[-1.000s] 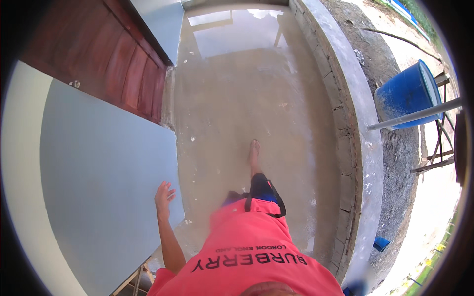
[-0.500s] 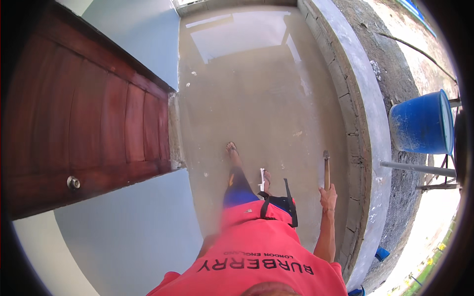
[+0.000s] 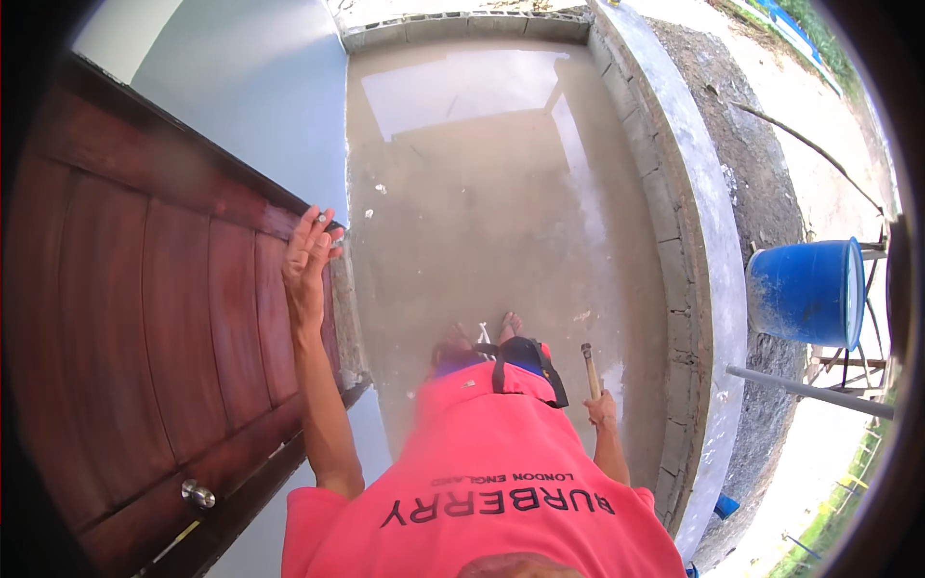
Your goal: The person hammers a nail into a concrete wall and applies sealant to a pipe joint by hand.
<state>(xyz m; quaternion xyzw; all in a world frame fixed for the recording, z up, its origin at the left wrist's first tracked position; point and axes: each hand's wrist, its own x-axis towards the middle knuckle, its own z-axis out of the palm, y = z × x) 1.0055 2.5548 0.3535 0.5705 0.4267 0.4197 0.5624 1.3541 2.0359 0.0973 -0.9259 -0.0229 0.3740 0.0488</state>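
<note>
My left hand [image 3: 308, 255] is raised beside the lower corner of the reddish-brown wooden door [image 3: 178, 328]. Its fingers are stretched out over the door's dark edge; whether they touch it I cannot tell. A small shiny spot shows at the fingertips, too small to name. Low on my right side, my right hand [image 3: 602, 411] is closed round the wooden handle of a hammer [image 3: 591, 371], whose dark head points away from me. The door has a round silver knob [image 3: 198, 494], with a dark strip showing along that side.
Underfoot is a smooth grey-brown concrete floor [image 3: 482, 212] with wet-looking glare. A low block wall [image 3: 708, 318] borders it on the right. Past that stand a blue barrel [image 3: 807, 292] and a grey pipe [image 3: 809, 392]. Pale blue wall [image 3: 255, 91] flanks the door.
My left hand has come into view and risen to the door's edge. My right hand with the hammer has drawn closer to my body. A dark strip now shows beside the knob.
</note>
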